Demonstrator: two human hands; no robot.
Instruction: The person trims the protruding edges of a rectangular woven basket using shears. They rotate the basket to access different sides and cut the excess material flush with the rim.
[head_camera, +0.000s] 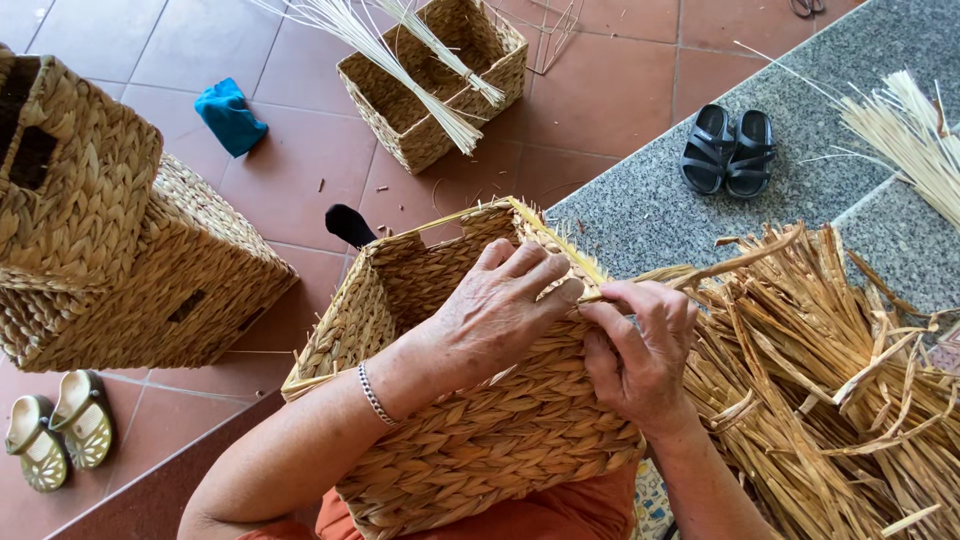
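Straw-coloured woven basket (470, 400) lies tipped on my lap, open mouth toward 11 o'clock. My left hand (500, 305) is spread flat on its upper side, fingers released, tips at the rim. My right hand (635, 350) sits just beside it at 3 o'clock, thumb and forefinger pinching a dry reed strand (700, 270) that runs off toward 2 o'clock. Loose reed pile (830, 390) at 3 o'clock. Stacked finished baskets (110, 250) at 9 o'clock. Black sandals (727, 150) at 1 o'clock.
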